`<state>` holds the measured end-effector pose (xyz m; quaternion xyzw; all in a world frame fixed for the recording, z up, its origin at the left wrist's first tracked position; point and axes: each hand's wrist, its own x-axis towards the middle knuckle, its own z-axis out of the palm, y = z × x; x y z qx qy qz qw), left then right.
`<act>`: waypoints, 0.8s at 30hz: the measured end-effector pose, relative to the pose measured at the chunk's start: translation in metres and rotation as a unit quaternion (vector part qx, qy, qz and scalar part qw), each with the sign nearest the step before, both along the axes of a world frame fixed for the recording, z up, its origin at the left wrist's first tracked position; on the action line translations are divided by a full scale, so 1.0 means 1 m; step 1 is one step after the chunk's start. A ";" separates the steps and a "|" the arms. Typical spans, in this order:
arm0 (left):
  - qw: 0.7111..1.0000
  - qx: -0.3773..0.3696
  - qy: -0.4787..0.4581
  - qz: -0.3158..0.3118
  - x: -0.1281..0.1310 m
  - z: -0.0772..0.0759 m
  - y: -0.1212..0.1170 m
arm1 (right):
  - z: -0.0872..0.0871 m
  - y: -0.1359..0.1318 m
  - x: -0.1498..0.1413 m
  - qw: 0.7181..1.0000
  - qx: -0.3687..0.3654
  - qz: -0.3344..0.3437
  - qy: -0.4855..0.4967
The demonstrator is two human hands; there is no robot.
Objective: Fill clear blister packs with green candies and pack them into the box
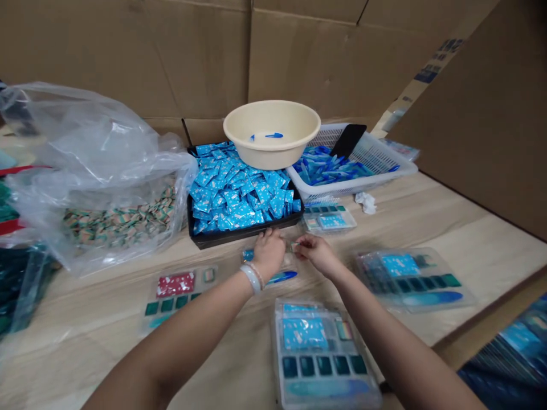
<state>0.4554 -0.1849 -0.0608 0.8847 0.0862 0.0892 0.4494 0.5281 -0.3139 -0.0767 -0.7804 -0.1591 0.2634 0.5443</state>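
My left hand [268, 254] rests with curled fingers just in front of the black tray's edge, next to a small blue item [248, 255]. A white bangle and a beaded bracelet circle its wrist. My right hand [314, 253] pinches a small translucent green piece [293, 247] between finger and thumb, close to my left fingertips. Below my left hand lies a blue oblong item [282, 277]. Around my hands lie several clear plastic packs [320, 356] holding blue and green pieces. My left hand hides whatever lies beneath it.
A black tray [245, 233] holds many blue sachets, with a beige plastic basin [272, 134] resting on its far side. A white slatted basket [352, 176] holds blue items. A clear plastic bag [102, 182] of patterned sachets stands left. Cardboard walls rise behind the wooden table [427, 228].
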 end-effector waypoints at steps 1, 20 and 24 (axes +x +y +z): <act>0.999 -0.032 -0.002 0.022 0.000 0.000 -0.003 | -0.001 -0.001 0.001 1.000 -0.002 0.002 0.002; 0.968 0.236 -0.008 -0.080 -0.043 0.001 0.018 | 0.021 0.028 -0.010 0.923 -0.216 0.095 -0.304; 0.963 0.258 -0.008 -0.084 -0.038 -0.001 0.019 | 0.028 0.020 -0.008 0.896 -0.213 0.171 -0.350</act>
